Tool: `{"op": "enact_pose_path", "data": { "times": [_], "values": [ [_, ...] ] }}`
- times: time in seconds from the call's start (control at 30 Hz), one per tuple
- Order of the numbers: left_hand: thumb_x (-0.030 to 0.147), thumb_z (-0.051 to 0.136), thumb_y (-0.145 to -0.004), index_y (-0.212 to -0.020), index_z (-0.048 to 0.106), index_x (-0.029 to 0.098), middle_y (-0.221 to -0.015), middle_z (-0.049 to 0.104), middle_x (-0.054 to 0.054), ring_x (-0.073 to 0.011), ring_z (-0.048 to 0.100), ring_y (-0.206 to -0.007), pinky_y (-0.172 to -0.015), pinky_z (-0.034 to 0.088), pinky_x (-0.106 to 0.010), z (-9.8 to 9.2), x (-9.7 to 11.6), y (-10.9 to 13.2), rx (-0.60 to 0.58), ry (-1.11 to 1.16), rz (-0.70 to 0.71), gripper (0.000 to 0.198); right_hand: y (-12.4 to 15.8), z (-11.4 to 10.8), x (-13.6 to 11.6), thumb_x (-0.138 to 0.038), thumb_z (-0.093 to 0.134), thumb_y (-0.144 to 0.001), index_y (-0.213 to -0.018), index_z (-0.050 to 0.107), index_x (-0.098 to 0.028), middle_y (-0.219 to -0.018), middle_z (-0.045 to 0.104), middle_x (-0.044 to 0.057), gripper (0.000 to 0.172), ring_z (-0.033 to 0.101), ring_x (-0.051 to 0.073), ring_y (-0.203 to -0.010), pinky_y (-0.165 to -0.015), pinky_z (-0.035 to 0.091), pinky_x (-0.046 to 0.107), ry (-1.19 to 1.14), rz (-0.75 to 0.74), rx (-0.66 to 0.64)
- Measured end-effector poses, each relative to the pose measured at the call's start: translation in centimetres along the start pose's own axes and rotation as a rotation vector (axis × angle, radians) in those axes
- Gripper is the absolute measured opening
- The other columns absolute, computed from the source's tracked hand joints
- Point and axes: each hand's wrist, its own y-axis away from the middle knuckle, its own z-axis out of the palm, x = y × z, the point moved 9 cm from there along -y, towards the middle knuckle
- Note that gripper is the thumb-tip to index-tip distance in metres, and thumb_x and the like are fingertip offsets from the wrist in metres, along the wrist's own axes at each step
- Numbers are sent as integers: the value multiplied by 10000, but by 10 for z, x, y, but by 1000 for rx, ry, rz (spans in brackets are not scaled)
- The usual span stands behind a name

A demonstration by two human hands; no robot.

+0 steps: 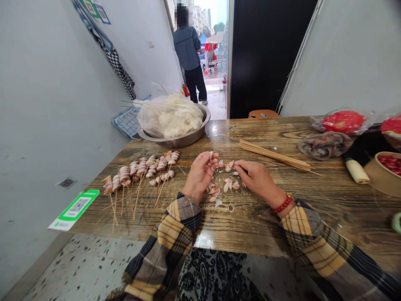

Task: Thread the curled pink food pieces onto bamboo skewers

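Observation:
My left hand [199, 173] is half turned palm up over the wooden table, its fingers curled in; whatever lies at its fingertips is too small to make out. Between the thumb and finger of my right hand [256, 177] is a garlic clove [230, 166]. Loose garlic cloves [228, 184] and bits of papery skin [218, 203] lie on the tabletop between and below both hands. To the left, several skewers of garlic cloves [142, 167] rest side by side, their bare stick ends pointing toward me.
A steel basin [205, 121] holding a plastic bag [171, 115] stands at the back left. Bare bamboo skewers [275, 156] lie right of centre. Farther right are a crumpled cloth [326, 145], a red bagged item [343, 121] and a bowl [380, 173]. A person [189, 54] stands at the doorway.

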Motion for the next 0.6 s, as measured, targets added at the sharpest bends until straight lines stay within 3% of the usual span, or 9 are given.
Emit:
{"op": "enact_pose_path", "data": {
  "times": [0.6],
  "values": [
    [134, 652, -797, -883, 663, 105, -860, 710, -65, -60, 628, -649, -627, 533, -143, 2, 1, -1, -2, -22, -26, 92, -1, -1, 1, -268, 454, -953, -954, 664, -220, -908, 722, 35, 215, 656, 184, -809, -716, 411, 260, -17, 7, -4]
  ]
}}
